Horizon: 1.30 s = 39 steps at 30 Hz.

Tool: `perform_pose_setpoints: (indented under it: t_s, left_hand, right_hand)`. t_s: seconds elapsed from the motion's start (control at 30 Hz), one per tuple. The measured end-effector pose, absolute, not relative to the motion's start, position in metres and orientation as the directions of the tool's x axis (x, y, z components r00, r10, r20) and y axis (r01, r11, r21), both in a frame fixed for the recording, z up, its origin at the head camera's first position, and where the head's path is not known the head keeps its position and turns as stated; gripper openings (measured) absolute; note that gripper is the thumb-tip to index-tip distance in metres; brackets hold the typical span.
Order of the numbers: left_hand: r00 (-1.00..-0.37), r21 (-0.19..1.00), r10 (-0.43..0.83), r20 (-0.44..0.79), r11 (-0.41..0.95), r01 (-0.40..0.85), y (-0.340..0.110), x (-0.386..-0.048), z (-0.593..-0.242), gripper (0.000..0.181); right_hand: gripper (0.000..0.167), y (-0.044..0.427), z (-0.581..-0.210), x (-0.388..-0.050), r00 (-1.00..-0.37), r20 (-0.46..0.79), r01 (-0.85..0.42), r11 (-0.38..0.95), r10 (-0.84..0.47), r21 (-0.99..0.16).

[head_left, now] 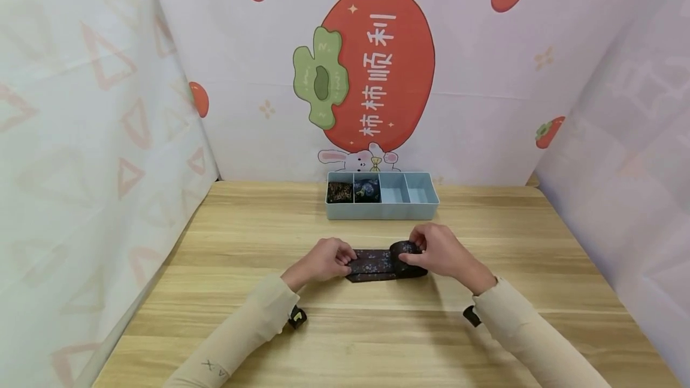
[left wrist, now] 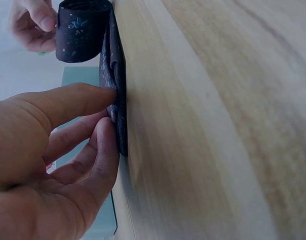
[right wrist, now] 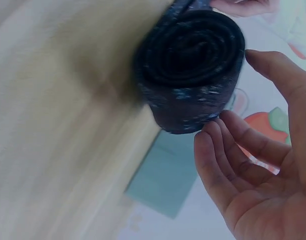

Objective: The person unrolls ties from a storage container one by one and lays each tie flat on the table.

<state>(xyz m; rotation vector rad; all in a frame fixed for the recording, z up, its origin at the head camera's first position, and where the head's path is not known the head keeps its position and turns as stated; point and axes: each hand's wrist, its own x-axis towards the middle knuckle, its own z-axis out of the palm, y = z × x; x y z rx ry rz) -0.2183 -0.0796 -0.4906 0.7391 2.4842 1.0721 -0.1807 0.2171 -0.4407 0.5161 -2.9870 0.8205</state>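
A dark necktie (head_left: 372, 262) with small blue flowers lies partly flat on the table, its right part wound into a roll (head_left: 401, 257). My left hand (head_left: 326, 259) pinches the flat left end between thumb and fingers, close to the tabletop. Thumb and fingertips of my right hand (head_left: 439, 250) hold the roll from both sides. The right wrist view shows the spiral layers of the roll (right wrist: 193, 100) side on. Behind the tie stands a light blue divided box (head_left: 383, 212); its two left compartments hold a brown patterned roll (head_left: 340, 192) and a dark blue patterned roll (head_left: 367, 190).
The wooden table (head_left: 345, 340) meets a white cloth backdrop (head_left: 474, 136) printed with persimmons, close behind the box. Cloth walls stand at left and right. Dark bands (head_left: 297, 317) show at both wrists.
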Motion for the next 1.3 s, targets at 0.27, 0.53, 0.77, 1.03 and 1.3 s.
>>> perform_pose_setpoints:
  t_s: [0.27, 0.53, 0.77, 1.03, 1.3]
  left_hand:
    - [-0.816, 0.743, 0.569, -0.103, 0.589, 0.317, -0.079, -0.218, -0.491, 0.021]
    - [-0.808, 0.743, 0.58, -0.102, 0.584, 0.326, -0.078, -0.218, -0.493, 0.021]
    - [-0.811, 0.735, 0.577, -0.091, 0.588, 0.336, -0.078, -0.219, -0.491, 0.021]
    - [-0.81, 0.726, 0.578, -0.103, 0.6, 0.336, -0.078, -0.218, -0.49, 0.022]
    - [-0.81, 0.726, 0.579, -0.098, 0.598, 0.339, -0.079, -0.219, -0.491, 0.022]
  right_hand:
    - [0.029, 0.202, -0.433, -0.183, -0.903, 0.117, -0.414, 0.761, -0.414, -0.499]
    - [0.03, 0.197, -0.439, -0.184, -0.904, 0.107, -0.413, 0.782, -0.414, -0.466]
    - [0.043, 0.196, -0.44, -0.181, -0.941, 0.114, -0.335, 0.838, -0.318, -0.432]
    - [0.038, 0.206, -0.442, -0.179, -0.939, 0.173, -0.342, 0.844, -0.296, -0.414]
    - [0.033, 0.219, -0.44, -0.178, -0.952, 0.134, -0.306, 0.836, -0.276, -0.456]
